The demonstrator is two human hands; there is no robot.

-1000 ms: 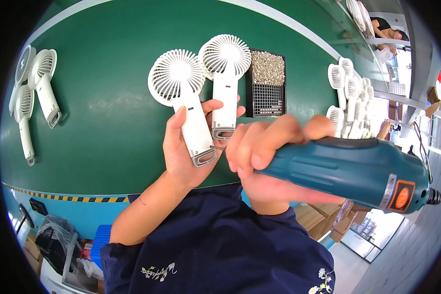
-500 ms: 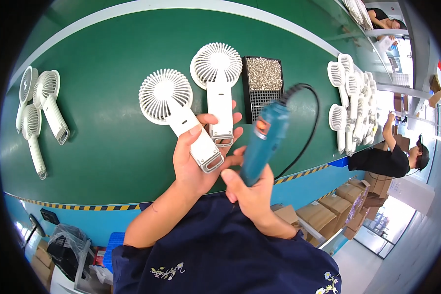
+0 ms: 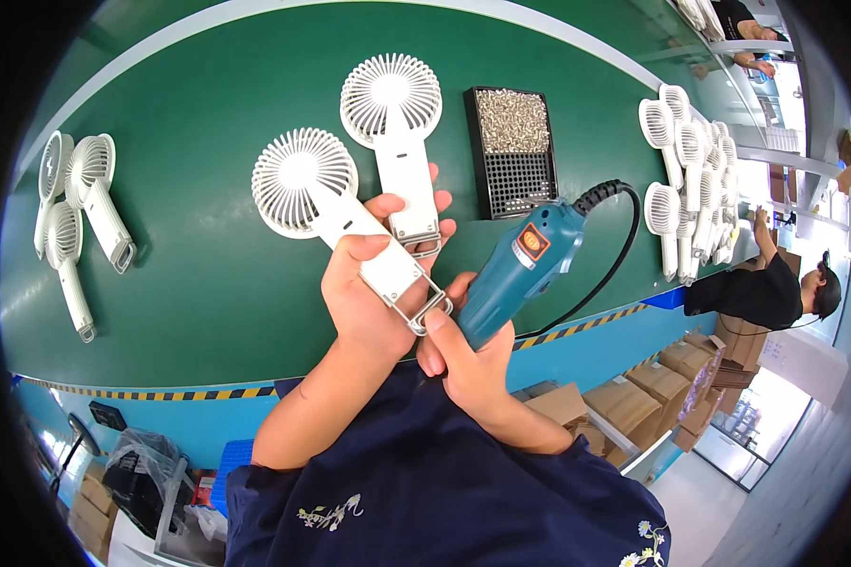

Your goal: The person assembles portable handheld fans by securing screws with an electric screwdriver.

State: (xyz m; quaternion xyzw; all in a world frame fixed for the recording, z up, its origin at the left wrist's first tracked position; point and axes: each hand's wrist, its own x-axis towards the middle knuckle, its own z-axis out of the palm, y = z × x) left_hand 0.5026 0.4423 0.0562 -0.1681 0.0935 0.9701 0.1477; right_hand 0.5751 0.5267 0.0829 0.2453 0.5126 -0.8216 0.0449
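My left hand point(image 3: 357, 291) is closed round the handles of two white handheld fans. The nearer fan point(image 3: 304, 181) slants down to the right; the farther fan point(image 3: 390, 99) stands almost straight, its handle between my fingers. At the nearer handle's end, a metal wire loop point(image 3: 424, 310) sticks out past the casing. My right hand point(image 3: 477, 364) grips a teal electric screwdriver point(image 3: 518, 274), its corded end pointing up and right. The right thumb and fingertips touch the wire loop. The screwdriver's tip is hard to make out near my shirt.
A black tray point(image 3: 514, 151) of small metal screws lies beyond the screwdriver. Three white fans point(image 3: 83, 222) lie on the left of the green table point(image 3: 208, 312); a pile of fans point(image 3: 695, 184) is at the right. A co-worker point(image 3: 766, 293) and cardboard boxes point(image 3: 633, 402) are farther right.
Both fans have moved slightly left and away. The nearer fan's wire loop now extends farther from its handle, with my right fingers on it. The screwdriver has tilted rightward.
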